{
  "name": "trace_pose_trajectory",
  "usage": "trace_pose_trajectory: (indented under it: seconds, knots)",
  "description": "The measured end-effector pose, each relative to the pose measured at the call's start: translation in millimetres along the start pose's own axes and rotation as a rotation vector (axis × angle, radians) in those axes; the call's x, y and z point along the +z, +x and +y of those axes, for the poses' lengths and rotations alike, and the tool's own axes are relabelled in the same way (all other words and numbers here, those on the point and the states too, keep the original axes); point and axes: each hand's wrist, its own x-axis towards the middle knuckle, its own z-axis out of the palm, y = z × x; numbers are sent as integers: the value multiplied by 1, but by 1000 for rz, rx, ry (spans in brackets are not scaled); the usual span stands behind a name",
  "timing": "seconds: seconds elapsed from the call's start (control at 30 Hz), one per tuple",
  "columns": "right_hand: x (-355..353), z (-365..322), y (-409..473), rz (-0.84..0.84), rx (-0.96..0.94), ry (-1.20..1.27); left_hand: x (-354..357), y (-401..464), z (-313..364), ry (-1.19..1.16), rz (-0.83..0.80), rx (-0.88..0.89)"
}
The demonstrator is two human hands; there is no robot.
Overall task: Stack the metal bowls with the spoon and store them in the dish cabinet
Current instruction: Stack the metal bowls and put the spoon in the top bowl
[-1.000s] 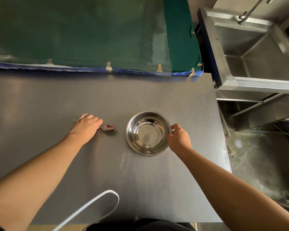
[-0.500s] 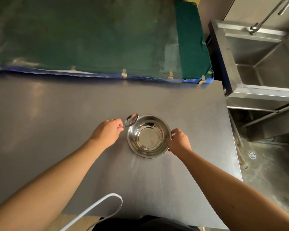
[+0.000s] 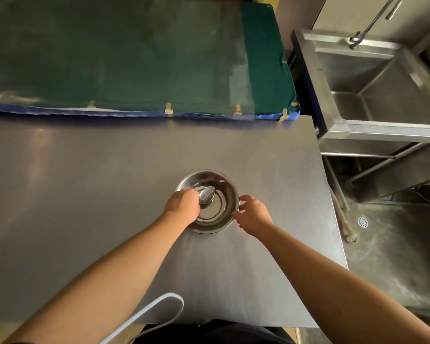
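Spoon now inside the bowl

The left hand [image 3: 183, 206], pinching the shiny metal spoon [image 3: 206, 194], has moved it from beside the round metal bowl [image 3: 209, 202] to inside; the right hand [image 3: 252, 214] still pinches the right rim on the grey steel tabletop [image 3: 85, 182].

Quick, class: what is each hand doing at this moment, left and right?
Left hand: closed on the spoon, held over the metal bowl.
Right hand: fingers gripping the bowl's right rim.

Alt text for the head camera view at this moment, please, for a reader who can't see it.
Seen from above, a person's left hand holds a spoon inside a metal bowl on a steel table, while the right hand grips the bowl's right rim. A green cloth-covered surface lies beyond the table and a steel sink stands to the right.
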Motion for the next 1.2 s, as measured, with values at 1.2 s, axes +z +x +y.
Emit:
trace_pose_trajectory:
  seconds: [1.2]
  knots:
    - [7, -17, 1, 64, -63, -110, 2, -1, -58, -514, 130, -208]
